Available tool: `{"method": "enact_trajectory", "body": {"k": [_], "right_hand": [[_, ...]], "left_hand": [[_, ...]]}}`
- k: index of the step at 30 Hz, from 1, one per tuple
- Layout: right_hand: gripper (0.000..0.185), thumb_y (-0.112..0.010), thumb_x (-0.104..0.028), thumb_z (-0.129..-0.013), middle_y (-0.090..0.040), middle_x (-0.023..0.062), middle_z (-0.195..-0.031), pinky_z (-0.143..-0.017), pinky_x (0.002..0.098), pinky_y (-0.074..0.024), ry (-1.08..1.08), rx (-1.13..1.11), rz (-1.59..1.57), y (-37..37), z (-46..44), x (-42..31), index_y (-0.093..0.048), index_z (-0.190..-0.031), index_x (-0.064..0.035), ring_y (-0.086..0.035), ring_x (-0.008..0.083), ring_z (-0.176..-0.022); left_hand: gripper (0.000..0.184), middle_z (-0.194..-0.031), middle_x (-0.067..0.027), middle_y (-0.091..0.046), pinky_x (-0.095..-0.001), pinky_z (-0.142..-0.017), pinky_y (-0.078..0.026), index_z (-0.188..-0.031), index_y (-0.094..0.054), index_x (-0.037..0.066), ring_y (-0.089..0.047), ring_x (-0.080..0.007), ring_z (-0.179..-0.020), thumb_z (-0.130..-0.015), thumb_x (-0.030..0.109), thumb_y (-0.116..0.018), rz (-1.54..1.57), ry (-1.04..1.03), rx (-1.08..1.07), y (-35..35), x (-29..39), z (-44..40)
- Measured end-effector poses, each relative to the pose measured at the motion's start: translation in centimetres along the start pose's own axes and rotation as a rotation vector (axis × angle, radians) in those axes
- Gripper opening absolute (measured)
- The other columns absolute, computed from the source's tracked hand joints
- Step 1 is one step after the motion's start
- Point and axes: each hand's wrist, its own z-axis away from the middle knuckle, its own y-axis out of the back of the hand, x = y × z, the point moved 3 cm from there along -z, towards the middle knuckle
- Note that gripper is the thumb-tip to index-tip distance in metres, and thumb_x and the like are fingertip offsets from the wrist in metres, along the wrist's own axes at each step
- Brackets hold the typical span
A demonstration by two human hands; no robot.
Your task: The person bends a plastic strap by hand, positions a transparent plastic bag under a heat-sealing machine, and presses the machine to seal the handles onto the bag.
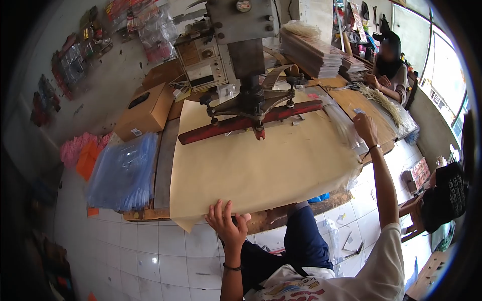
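A large tan sheet [261, 165] covers the middle of the work table, its near edge hanging over the front. My left hand [227, 220] rests at that near edge with its fingers spread. My right hand [366, 129] is at the right side of the table, fingers bent together; what they hold, if anything, is too small to name. Beside it lie clear plastic sheets [343, 120]. Above the tan sheet stands a press with a long red bar [251, 122].
Blue plastic sleeves [123, 170] lie at the left, near a cardboard box [143, 113] with a dark phone on it. Stacked sheets [309, 52] stand at the back. A co-worker [391, 65] sits at the back right, near a bundle of pale strands [382, 103].
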Motion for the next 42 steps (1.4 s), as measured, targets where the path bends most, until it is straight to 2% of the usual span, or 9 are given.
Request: {"method": "enact_trajectory", "body": {"k": [6,7,11,14,17,25,29,35,42], "right_hand": [[0.019,-0.053,-0.018,-0.1,-0.072,0.0132,-0.085,-0.07,0.0434,-0.0523,0.296,0.213,-0.336,3.7,1.2,-2.4,-0.067,-0.111,-0.0082,-0.071,0.0315,-0.079],[0.018,-0.053,-0.014,-0.1,-0.071,0.0118,-0.083,-0.069,0.0409,-0.0517,0.379,0.149,-0.388,4.9,2.4,-4.4,-0.066,-0.11,-0.007,-0.07,0.0283,-0.076],[0.016,-0.055,0.003,-0.093,-0.071,0.0093,-0.081,-0.062,0.0292,-0.0506,0.746,-0.334,-0.551,8.5,8.3,-13.1,-0.067,-0.103,-0.0004,-0.066,0.0133,-0.067],[0.015,-0.064,-0.002,-0.094,-0.076,0.0097,-0.093,-0.07,0.0303,-0.0574,0.933,-0.75,-0.543,7.4,10.8,-18.3,-0.07,-0.108,-0.0011,-0.074,0.0173,-0.078],[0.015,-0.065,-0.01,-0.097,-0.076,0.0084,-0.091,-0.067,0.0296,-0.0576,1.104,-0.868,-0.486,4.0,11.6,-21.9,-0.072,-0.109,-0.0036,-0.075,0.0171,-0.079],[0.021,-0.064,-0.028,-0.1,-0.076,-0.0005,-0.084,-0.067,0.0278,-0.054,0.941,-1.374,-0.323,-3.4,7.5,-24.7,-0.075,-0.11,-0.0131,-0.071,0.0108,-0.074],[0.019,-0.067,-0.022,-0.098,-0.077,0.0016,-0.085,-0.066,0.0254,-0.0553,0.944,-1.459,-0.458,-3.6,6.9,-24.1,-0.075,-0.108,-0.0078,-0.073,0.0104,-0.075],[0.013,-0.07,-0.017,-0.095,-0.073,0.0046,-0.071,-0.061,0.0265,-0.0551,0.902,-1.338,-0.439,-3.0,6.4,-23.4,-0.074,-0.097,-0.0039,-0.072,0.0147,-0.064],[0.013,-0.072,-0.019,-0.093,-0.072,0.0026,-0.069,-0.057,0.026,-0.0533,0.915,-1.252,-0.421,-3.1,7.0,-23.5,-0.074,-0.095,-0.0061,-0.07,0.0126,-0.06]], "left_hand": [[0.039,-0.126,-0.0131,-0.063,-0.0556,-0.112,-0.026,-0.119,-0.068,0.007,-0.051,-0.0331,-0.127,-0.086,0.007,-0.047,0.009,0.006,-0.092,4.2,1.9,-2.9],[0.03,-0.106,-0.0088,-0.07,-0.0476,-0.102,-0.035,-0.107,-0.072,0.006,-0.062,-0.0269,-0.105,-0.085,0.004,-0.052,0.14,0.026,-0.042,5.3,2.3,-4.9],[0.019,-0.094,-0.0066,-0.07,-0.04,-0.085,-0.043,-0.102,-0.071,0.006,-0.064,-0.0245,-0.083,-0.084,0.005,-0.063,0.332,-0.275,-0.14,6.8,4.8,-13.4],[0.015,-0.085,-0.0071,-0.067,-0.0368,-0.071,-0.049,-0.095,-0.069,0.005,-0.065,-0.0259,-0.076,-0.087,0.018,-0.07,0.458,-0.655,-0.329,3.2,6.4,-18.5],[0.026,-0.078,-0.0075,-0.065,-0.0378,-0.064,-0.052,-0.091,-0.067,0.005,-0.065,-0.0268,-0.069,-0.088,0.031,-0.072,0.516,-0.936,-0.43,-2.7,6.1,-19.6],[0.033,-0.078,-0.0084,-0.07,-0.0381,-0.062,-0.056,-0.091,-0.068,0.005,-0.07,-0.0254,-0.069,-0.088,0.039,-0.072,0.474,-0.664,-0.808,-7.2,1.8,-20.5],[0.031,-0.077,-0.0071,-0.071,-0.0372,-0.061,-0.056,-0.096,-0.07,0.006,-0.07,-0.0246,-0.069,-0.09,0.036,-0.072,0.416,-0.542,-0.883,-6.2,1.0,-21.6],[0.051,-0.088,-0.0148,-0.066,-0.0399,-0.06,-0.054,-0.131,-0.058,0.0,-0.068,-0.0291,-0.069,-0.093,0.034,-0.067,-0.003,-0.326,-0.69,-7.8,-1.1,-22.0],[0.062,-0.085,-0.0158,-0.066,-0.0417,-0.059,-0.054,-0.141,-0.053,-0.001,-0.067,-0.031,-0.066,-0.094,0.038,-0.062,-0.188,-0.29,-0.694,-9.0,0.0,-22.0]]}}
